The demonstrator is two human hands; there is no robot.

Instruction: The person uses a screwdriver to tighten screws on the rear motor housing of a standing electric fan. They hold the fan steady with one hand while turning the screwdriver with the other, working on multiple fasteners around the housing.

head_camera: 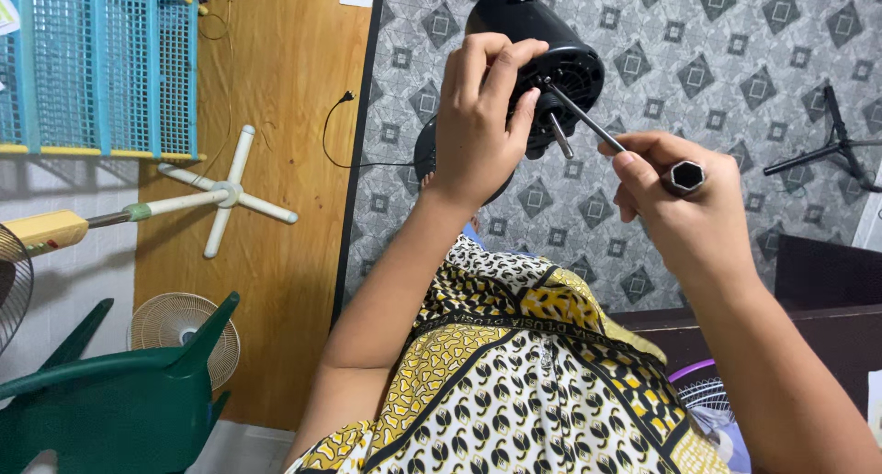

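Driving a fastener on a fan motor held up over the lap

The left hand [478, 116] is closing fully around the left side of the black motor [542, 51], gripping it up in the air above the patterned cloth [514, 373] on the person's lap, with nothing under it for support. The bare shaft [560, 134] is pointing down and right from the vented face. The right hand [684, 208] is wrapping shut around the hex-ended handle of a driver [588, 120], whose thin rod is slanting up-left to meet the vented face just beside the shaft. To do this well, I judge the rod should be kept in line with the fastener and pressed in steadily, while the left hand is bracing the motor against the twist so the tip is not slipping out.
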